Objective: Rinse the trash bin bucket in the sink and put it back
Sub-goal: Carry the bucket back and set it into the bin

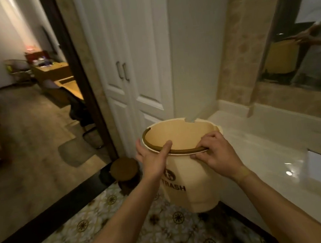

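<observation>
A: What stands behind?
B: A tall white panelled cupboard (pixel 130 69) with two dark handles, beside a glossy white stone counter (pixel 268 159).
A: And the floor?
B: Patterned floral tiles (pixel 167 235) here; brown carpet (pixel 28 139) past the dark doorframe (pixel 79 74).

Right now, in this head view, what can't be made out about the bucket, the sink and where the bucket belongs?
- Sink: none in the head view; only the white counter shows.
- Cream bucket: its floor is hidden by its own wall.
- "TRASH" label: partly covered by the left hand.
- Right hand: fingertips hidden over the rim.
- Brown round object: too dim to identify.
</observation>
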Demonstrator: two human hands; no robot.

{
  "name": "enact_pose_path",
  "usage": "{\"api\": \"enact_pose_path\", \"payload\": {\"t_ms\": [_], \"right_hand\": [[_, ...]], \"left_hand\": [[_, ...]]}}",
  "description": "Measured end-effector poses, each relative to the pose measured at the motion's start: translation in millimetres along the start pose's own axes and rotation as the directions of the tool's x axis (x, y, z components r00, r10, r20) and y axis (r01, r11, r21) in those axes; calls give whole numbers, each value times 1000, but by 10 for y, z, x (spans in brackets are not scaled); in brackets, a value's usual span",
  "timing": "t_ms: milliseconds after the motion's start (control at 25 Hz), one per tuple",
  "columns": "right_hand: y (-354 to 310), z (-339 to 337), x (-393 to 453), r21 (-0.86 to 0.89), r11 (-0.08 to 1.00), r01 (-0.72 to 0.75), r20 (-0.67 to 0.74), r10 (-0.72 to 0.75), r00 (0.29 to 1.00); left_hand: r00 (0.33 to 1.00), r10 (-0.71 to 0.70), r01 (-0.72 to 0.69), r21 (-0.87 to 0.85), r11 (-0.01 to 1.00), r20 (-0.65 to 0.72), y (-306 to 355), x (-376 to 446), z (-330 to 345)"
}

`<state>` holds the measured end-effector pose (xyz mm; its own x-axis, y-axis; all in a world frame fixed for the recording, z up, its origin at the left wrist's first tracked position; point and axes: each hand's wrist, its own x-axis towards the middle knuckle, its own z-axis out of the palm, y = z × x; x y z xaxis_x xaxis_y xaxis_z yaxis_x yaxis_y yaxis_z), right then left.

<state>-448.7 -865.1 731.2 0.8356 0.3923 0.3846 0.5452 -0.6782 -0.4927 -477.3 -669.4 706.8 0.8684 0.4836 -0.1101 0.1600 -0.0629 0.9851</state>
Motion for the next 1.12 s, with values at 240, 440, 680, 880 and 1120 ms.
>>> {"api": "enact_pose_path", "payload": {"t_ms": [240,440,680,880,1120], "right_hand": [[-890,703,303,169,984,49,101,-67,993],[-1836,1462,435,263,947,185,216,-244,945],[-2527,2067,592,323,920,221,266,-313,912],[-2740,2495,741,190,946,263,254,-306,918],[-2843,3123,1209,121,945,304,279,-327,903]], "left_hand": [[867,435,-477,651,590,241,-367,56,-1699],[902,271,-423,809,408,335,-339,165,-2920],[894,214,-438,868,236,393,-392,215,-3874],[819,352,-536,823,187,453,-614,497,-4259],[851,336,-480,858,185,404,-740,1029,-4420]]}}
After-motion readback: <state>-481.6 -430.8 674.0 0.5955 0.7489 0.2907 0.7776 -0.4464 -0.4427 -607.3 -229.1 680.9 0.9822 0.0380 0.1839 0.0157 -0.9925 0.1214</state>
